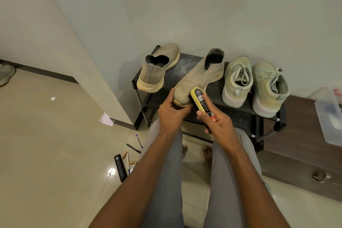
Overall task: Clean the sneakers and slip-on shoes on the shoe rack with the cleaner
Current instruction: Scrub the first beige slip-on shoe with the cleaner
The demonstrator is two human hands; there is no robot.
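1. Gripping the toe of a tan slip-on shoe [196, 77], the left hand [171, 110] curls its fingers under the pale rubber sole, thumb up along the perforated knit upper.
2. Over at the right hand [215, 118], fingers wrap a slim black cleaner bottle [202, 103], its rounded yellow sponge head pressed on the shoe's toe.
3. That shoe lies diagonally on the shoe rack [238, 114], a black frame of thin tubes with a dusty dark top shelf, heel pointing to 1 o'clock.
4. At 10 o'clock from it, well apart, sits a second slip-on shoe [157, 68], same soft tan knit, chunky cream sole, heel towards us.
5. At 3 o'clock, two pale green sneakers [255, 83] stand side by side, touching, with suede-like uppers, loose laces and thick ribbed soles.
6. Down at 7 o'clock on the glossy tiled floor [55, 153] lie pens [133, 148] and a flat black bar [120, 167].
7. A brown wooden cabinet [299, 153] stands at 4 o'clock, carrying a clear plastic box [331, 116].
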